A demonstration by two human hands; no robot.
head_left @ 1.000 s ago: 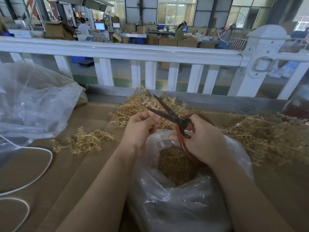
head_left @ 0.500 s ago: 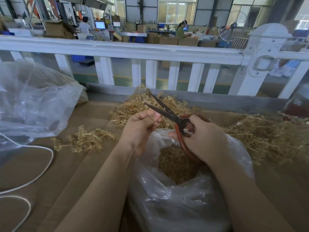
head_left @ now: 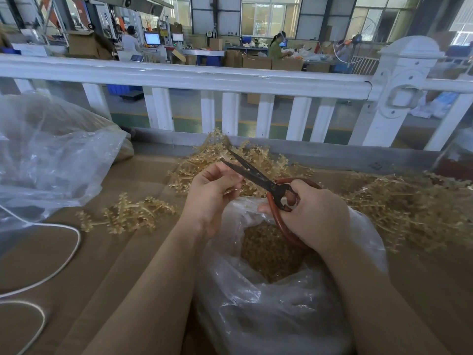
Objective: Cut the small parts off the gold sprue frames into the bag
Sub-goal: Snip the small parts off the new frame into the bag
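Glossy clear plastic bag [head_left: 268,311], dark matt metal scissors [head_left: 256,175], brown cardboard tabletop [head_left: 107,265]

Head view looks forward and down, close over the worktable [head_left: 133,254].

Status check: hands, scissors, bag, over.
Right hand grips scissors, blades open. Left hand pinches something small at the blades. Bag open below, parts inside. Nothing in the way.

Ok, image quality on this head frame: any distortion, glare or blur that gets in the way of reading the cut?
Head view: wide-angle bowing curves the white railing; bright windows behind, but the table is evenly lit; glare streaks on the clear bag partly veil the cut parts inside; scissors and both hands are sharp, yet whatever the left hand pinches is too small to resolve.
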